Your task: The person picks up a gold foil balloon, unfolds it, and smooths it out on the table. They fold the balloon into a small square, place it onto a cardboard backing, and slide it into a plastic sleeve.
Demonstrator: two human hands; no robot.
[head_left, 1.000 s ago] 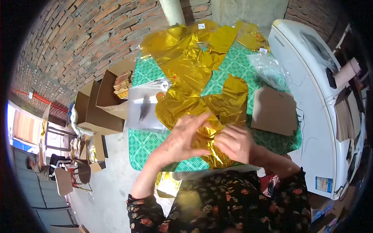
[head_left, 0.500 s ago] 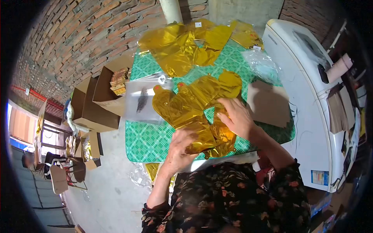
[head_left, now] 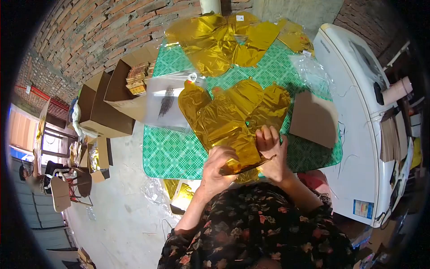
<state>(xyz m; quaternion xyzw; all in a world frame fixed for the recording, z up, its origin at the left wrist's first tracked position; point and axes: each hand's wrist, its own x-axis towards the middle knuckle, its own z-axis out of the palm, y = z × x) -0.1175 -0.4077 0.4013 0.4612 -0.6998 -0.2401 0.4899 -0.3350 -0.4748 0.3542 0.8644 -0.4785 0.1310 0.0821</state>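
A flat gold foil balloon (head_left: 228,112), uninflated and creased, with several rounded lobes, lies on the green checked tablecloth (head_left: 168,154) in front of me. My left hand (head_left: 217,172) grips its near edge, fingers on top and thumb beneath. At the near right side, my right hand (head_left: 272,154) has curled fingers closed on the foil; part of the grip is hidden. Left of the balloon lies a stack of clear plastic bags (head_left: 165,103) with a dark printed patch. More gold foil balloons (head_left: 215,42) are spread at the far end of the table.
A piece of brown cardboard (head_left: 315,119) and a crumpled clear bag (head_left: 311,71) lie on the right. A white refrigerator (head_left: 349,116) borders the table there. Open cardboard boxes (head_left: 107,105) stand left. Below the near edge is a box with gold foil (head_left: 181,193).
My right hand has come down toward me, from the balloon's upper right to its near edge. The near foil edge is lifted toward my body, and the camera view has shifted slightly.
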